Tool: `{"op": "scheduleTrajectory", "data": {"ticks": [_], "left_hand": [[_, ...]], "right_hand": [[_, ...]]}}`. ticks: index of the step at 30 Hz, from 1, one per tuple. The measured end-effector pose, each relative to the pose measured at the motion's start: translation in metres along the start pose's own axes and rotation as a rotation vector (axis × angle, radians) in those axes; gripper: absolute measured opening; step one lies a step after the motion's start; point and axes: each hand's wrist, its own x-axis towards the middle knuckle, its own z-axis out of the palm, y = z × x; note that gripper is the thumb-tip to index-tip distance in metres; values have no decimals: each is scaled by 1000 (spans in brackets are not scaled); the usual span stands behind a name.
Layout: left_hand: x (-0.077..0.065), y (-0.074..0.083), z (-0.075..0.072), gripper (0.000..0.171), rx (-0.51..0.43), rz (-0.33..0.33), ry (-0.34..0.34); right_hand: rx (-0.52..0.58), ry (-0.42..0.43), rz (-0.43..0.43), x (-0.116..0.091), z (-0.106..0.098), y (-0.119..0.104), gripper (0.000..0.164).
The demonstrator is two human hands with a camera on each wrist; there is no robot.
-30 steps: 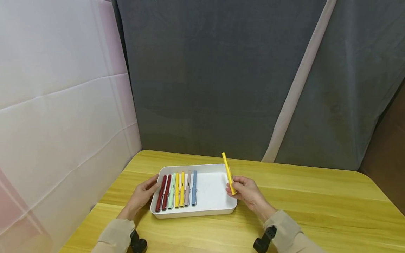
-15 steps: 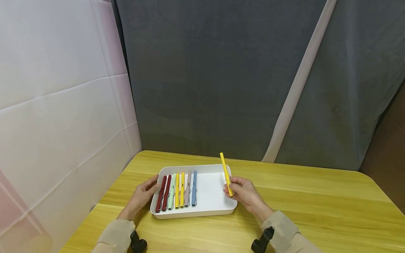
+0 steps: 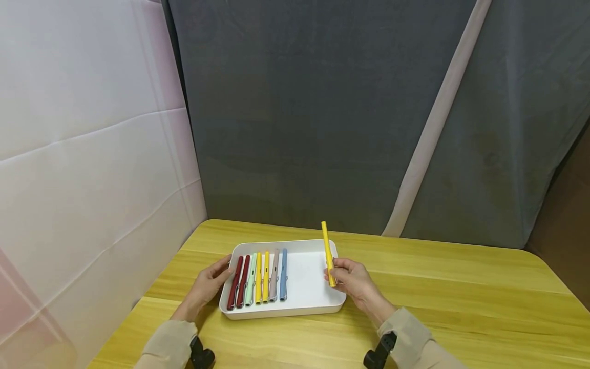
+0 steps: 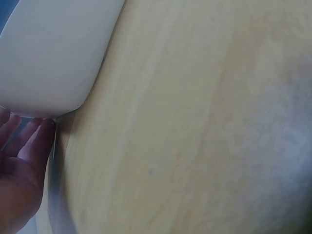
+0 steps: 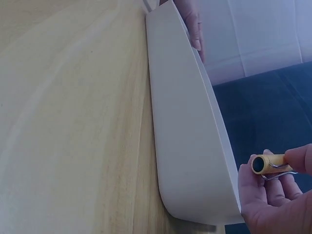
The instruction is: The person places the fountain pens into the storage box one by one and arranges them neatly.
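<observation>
My right hand (image 3: 359,287) pinches a yellow pen (image 3: 327,251) between thumb and fingers, over the right end of a white tray (image 3: 304,310). The pen stands nearly upright in the head view; its dark round end and wire clip show in the right wrist view, where the thumb lies on the yellow barrel (image 5: 275,161). My left hand (image 3: 207,284) holds the tray's left end, thumb at the rim and fingers against the outer wall (image 4: 53,73). Inside the tray, dark red pens (image 3: 241,282), a mint pen (image 3: 250,279), yellow pens (image 3: 265,277), a greyish-pink pen (image 3: 274,274) and a blue pen (image 3: 283,277) lie side by side.
The tray stands on a yellow wood-grain table (image 3: 442,307). A pale curtain (image 3: 92,154) hangs along the left, and a dark grey cloth (image 3: 295,113) behind the table. Black cameras (image 3: 200,353) are strapped at both wrists.
My right hand has moved slightly left with the yellow pen, which now stands more upright. The left hand, tray and pens in it have stayed put.
</observation>
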Motion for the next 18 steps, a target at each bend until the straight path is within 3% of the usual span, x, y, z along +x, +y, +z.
{"op": "scheduleTrajectory", "data": {"ticks": [18], "left_hand": [[-1,0,0,52,-5,1,-6]], "right_hand": [[48,7,14,0,4,-5,30]]}}
